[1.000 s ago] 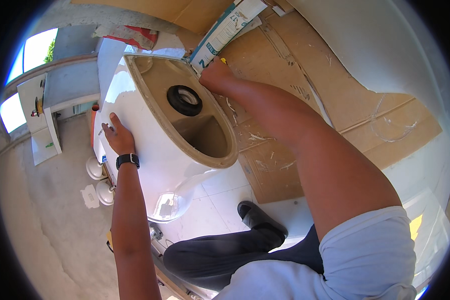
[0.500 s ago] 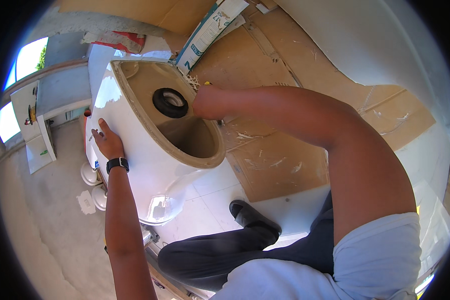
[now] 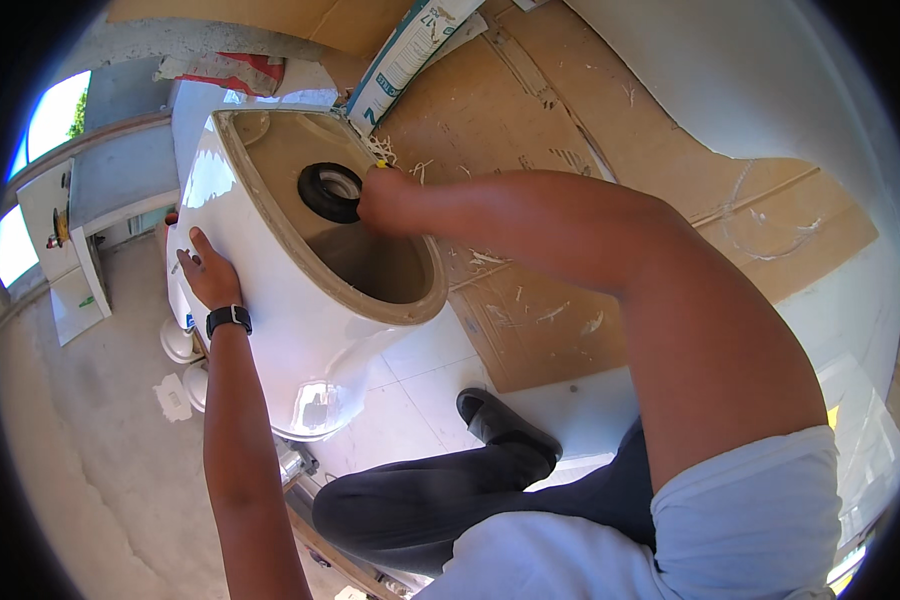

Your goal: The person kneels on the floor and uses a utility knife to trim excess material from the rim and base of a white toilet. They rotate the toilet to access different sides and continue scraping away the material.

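Observation:
A glossy white ceramic toilet [image 3: 285,290] lies tipped so that its hollow, unglazed tan underside faces up. Inside that hollow sits a black rubber ring [image 3: 330,192] around a pale outlet. My left hand [image 3: 210,272] rests on the toilet's outer left side, fingers apart; a thin pale thing shows by its fingertips, too small to name. Over the right rim, beside the black ring, my right hand [image 3: 386,200] is closed in a fist. A small yellow end [image 3: 381,163] pokes out at its top; the rest of what it grips is hidden.
Flattened cardboard [image 3: 530,330] with white scraps covers the floor on the right. A long printed carton [image 3: 410,62] stands behind the toilet. My sandalled foot [image 3: 510,432] is close to its near side. White round pieces [image 3: 178,342] lie to the left.
My right fist has moved slightly left, closer to the black ring and over the rim. The left hand stays on the toilet's side. The whole view has shifted a little.

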A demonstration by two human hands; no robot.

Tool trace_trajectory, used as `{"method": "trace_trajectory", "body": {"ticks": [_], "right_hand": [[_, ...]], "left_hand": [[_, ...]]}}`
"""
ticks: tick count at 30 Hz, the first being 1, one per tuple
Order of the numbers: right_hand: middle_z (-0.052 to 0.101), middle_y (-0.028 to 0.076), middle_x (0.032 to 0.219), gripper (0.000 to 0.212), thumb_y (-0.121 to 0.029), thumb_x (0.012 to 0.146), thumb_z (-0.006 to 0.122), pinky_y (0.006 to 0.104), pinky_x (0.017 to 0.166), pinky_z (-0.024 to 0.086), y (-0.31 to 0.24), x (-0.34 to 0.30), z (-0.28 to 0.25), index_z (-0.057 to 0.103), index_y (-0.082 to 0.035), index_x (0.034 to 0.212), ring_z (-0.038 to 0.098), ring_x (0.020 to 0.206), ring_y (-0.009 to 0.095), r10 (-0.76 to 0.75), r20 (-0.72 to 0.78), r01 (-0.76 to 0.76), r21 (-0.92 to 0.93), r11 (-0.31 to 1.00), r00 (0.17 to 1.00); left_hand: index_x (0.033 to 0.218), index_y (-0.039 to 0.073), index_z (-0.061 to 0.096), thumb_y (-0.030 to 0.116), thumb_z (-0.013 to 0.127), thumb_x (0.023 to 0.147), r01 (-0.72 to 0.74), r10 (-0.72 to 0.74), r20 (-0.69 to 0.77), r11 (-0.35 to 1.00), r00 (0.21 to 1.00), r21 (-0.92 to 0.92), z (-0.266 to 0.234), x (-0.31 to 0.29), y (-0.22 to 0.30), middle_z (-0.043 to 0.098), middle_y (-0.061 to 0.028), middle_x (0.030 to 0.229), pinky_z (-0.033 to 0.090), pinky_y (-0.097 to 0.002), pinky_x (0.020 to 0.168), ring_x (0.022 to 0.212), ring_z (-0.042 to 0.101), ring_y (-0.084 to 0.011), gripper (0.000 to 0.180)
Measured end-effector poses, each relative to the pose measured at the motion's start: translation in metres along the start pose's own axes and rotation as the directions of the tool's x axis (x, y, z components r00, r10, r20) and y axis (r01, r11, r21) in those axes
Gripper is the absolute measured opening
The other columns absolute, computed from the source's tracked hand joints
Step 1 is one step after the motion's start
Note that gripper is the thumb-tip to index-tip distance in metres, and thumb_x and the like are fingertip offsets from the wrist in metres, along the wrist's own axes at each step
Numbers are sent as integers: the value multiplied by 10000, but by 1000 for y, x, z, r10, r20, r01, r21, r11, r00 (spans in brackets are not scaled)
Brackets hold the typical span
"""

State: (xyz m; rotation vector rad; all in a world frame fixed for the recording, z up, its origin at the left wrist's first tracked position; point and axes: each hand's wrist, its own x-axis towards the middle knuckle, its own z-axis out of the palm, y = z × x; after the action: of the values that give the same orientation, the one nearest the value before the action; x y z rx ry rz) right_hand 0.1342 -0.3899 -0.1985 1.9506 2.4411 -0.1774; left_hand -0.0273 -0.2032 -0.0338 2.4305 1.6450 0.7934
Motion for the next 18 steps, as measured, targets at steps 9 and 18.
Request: {"method": "trace_trajectory", "body": {"ticks": [9, 18], "right_hand": [[783, 100, 1052, 190, -124, 880, 690, 387, 788, 612, -20, 23, -33, 817, -101, 1021, 753, 969, 275, -142, 390, 260, -269, 927, 910], [779, 135, 1054, 209, -191, 913, 656, 418, 824, 607, -21, 43, 6, 821, -100, 1003, 746, 1004, 308, -28, 233, 59, -129, 990, 972]], "left_hand": [[1563, -109, 286, 695, 499, 971, -9, 9, -3, 1000, 1000, 20, 0, 1, -1, 478, -335, 1504, 407, -401, 1147, 1391, 511, -404, 1020], [1571, -98, 278, 704, 506, 963, 1, -1, 0, 1000, 1000, -20, 0, 0, -1, 477, -350, 1496, 408, -397, 1145, 1381, 523, -406, 1032]]}}
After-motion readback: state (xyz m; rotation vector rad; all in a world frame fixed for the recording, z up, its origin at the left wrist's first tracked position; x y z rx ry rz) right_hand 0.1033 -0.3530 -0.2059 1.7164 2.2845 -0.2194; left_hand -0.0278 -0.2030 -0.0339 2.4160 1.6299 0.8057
